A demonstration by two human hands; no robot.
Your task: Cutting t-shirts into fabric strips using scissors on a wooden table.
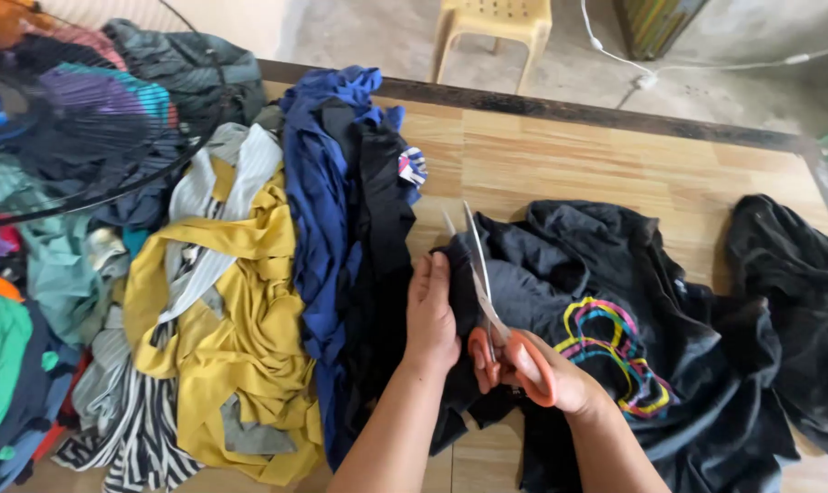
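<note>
Spanning the whole view under both hands, a light wooden plank table with a dark frame (pixel 615 155) carries everything. Left of the left hand: heap of mixed cloth scraps, with mustard-yellow jersey strips (pixel 240 329) beside striped black-and-white pieces (pixel 140 429), then a long royal-blue fabric strip (pixel 318 201) just beside the hand. Beyond and right of the right hand: black cotton T-shirt with a multicoloured looped print (pixel 633 301), crumpled; second dark garment (pixel 788 301) further right, apart from it. Left hand (pixel 432 315): fingers together, pressed flat on the black T-shirt's edge, holding it down. Right hand (pixel 546 374): closed around the orange handles of steel-bladed scissors (pixel 487 301). Blades parted, pointing away from the person, with the shirt's fabric between them, just right of the left fingers.
</note>
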